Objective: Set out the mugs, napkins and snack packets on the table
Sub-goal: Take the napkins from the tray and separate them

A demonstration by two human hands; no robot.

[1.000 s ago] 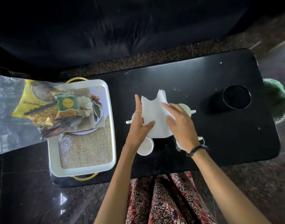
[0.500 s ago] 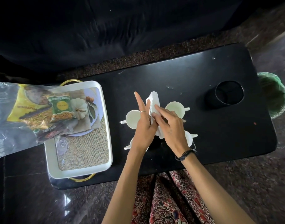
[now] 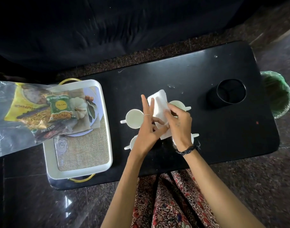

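Your left hand [image 3: 146, 129] and your right hand [image 3: 179, 124] meet at the centre of the frame over the black table [image 3: 223, 137], and both grasp a folded white napkin [image 3: 159, 106]. Your left fingers lie nearly straight along the napkin's left edge with the thumb tucked against it; your right fingers curl over its right side and pinch it.

Four white mugs sit on the table around your hands: one at centre left [image 3: 134, 118], one lower left [image 3: 133, 143] half hidden by your left wrist, one upper right [image 3: 177, 104] and one lower right [image 3: 192, 137], both mostly covered by your right hand.

At the left of the frame a white tray [image 3: 106, 145] holds snack packets [image 3: 60, 107] inside a clear plastic bag [image 3: 7, 129]. A black round holder [image 3: 230, 93] stands at the right of the table.
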